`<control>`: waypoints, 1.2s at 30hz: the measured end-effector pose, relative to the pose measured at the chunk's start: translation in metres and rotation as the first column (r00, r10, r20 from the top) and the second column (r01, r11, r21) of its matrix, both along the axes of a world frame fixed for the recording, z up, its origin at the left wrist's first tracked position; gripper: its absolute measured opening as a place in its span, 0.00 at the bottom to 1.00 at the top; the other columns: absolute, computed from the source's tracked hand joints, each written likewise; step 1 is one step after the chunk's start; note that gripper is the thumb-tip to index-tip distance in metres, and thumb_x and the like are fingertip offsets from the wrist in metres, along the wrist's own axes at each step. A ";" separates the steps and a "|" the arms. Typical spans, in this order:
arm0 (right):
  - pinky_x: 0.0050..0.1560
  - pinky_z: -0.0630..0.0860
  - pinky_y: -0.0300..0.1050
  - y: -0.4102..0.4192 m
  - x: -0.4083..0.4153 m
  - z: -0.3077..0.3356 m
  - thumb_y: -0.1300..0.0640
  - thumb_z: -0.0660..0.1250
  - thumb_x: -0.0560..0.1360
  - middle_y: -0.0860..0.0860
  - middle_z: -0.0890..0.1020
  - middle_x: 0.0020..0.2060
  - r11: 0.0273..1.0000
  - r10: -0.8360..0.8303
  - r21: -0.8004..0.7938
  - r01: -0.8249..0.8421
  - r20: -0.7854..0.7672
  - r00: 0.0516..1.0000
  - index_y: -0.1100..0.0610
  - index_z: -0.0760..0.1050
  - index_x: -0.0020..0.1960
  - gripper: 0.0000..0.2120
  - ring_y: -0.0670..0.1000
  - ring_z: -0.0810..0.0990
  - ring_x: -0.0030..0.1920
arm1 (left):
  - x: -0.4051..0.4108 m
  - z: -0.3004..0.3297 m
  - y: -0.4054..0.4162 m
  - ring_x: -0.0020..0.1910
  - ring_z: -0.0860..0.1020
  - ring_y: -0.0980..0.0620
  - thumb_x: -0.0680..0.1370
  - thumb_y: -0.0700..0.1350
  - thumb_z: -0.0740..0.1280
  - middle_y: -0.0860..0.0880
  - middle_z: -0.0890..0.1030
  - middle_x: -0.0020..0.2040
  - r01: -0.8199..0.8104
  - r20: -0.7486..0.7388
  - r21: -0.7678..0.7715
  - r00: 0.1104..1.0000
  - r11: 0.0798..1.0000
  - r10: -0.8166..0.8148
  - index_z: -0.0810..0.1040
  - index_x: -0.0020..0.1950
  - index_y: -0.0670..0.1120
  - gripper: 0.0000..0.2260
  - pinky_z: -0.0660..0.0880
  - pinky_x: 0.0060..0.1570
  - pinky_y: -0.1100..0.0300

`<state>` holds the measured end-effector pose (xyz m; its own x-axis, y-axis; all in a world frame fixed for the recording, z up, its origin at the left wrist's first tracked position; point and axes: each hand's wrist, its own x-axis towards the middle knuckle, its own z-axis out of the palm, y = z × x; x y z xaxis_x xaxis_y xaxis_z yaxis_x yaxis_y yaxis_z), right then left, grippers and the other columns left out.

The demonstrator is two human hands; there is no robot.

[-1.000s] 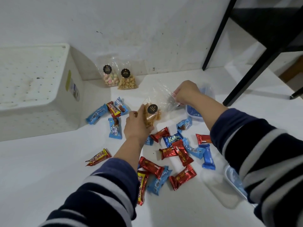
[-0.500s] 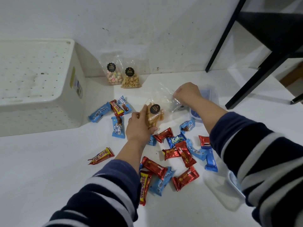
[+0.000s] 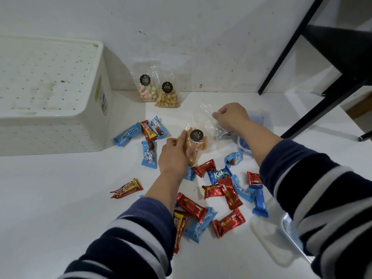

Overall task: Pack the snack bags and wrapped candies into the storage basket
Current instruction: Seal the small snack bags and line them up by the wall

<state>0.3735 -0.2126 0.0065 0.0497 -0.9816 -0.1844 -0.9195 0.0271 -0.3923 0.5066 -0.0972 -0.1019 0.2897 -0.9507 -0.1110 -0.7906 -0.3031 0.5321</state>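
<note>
Standing at far left on the tabletop (image 3: 50,208), storage basket (image 3: 60,129), white, perforated, the largest item; it appears to sit bottom-up, so its opening cannot be seen from here; it lies well to the left of both hands, on the left hand's side. Scattered wrapped candies (image 3: 221,198), red, blue and yellow, spread between basket and forearms, none inside the basket. Two small snack bags (image 3: 157,91) upright against the wall, untouched. Clear snack bag of stick crackers (image 3: 196,141), held between the hands, long axis running from lower left to upper right (filled end low, empty film high); left hand (image 3: 175,156) grips the filled end; right hand (image 3: 231,117) pinches the crinkled top. Judged next: a leftward carry, led by the left hand.
</note>
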 end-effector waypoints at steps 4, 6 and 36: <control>0.54 0.74 0.43 -0.003 0.004 0.001 0.59 0.61 0.79 0.56 0.82 0.57 0.999 0.000 -0.043 -0.001 -0.016 1.000 0.63 0.80 0.57 0.13 0.57 0.79 0.58 | -0.002 -0.001 -0.001 0.66 0.70 0.45 0.80 0.62 0.53 0.47 0.66 0.70 -0.013 0.001 0.009 1.000 1.000 0.013 0.51 0.76 0.62 0.25 0.77 0.54 0.48; 0.56 0.75 0.45 -0.004 0.007 -0.001 0.61 0.60 0.78 0.57 0.82 0.57 1.000 -0.020 -0.017 0.020 -0.011 1.000 0.64 0.79 0.58 0.14 0.57 0.79 0.58 | -0.002 -0.001 -0.001 0.66 0.70 0.45 0.80 0.62 0.53 0.47 0.66 0.70 -0.018 0.005 0.007 1.000 1.000 0.018 0.51 0.76 0.62 0.26 0.77 0.54 0.48; 0.56 0.78 0.48 -0.015 0.027 0.006 0.58 0.61 0.75 0.50 0.82 0.51 0.994 0.106 -0.022 -0.103 0.195 0.975 0.50 0.76 0.41 0.08 0.53 0.79 0.53 | -0.009 0.003 0.001 0.64 0.73 0.46 0.79 0.62 0.53 0.48 0.67 0.70 -0.056 0.066 0.035 0.996 0.998 0.053 0.49 0.76 0.62 0.27 0.79 0.48 0.51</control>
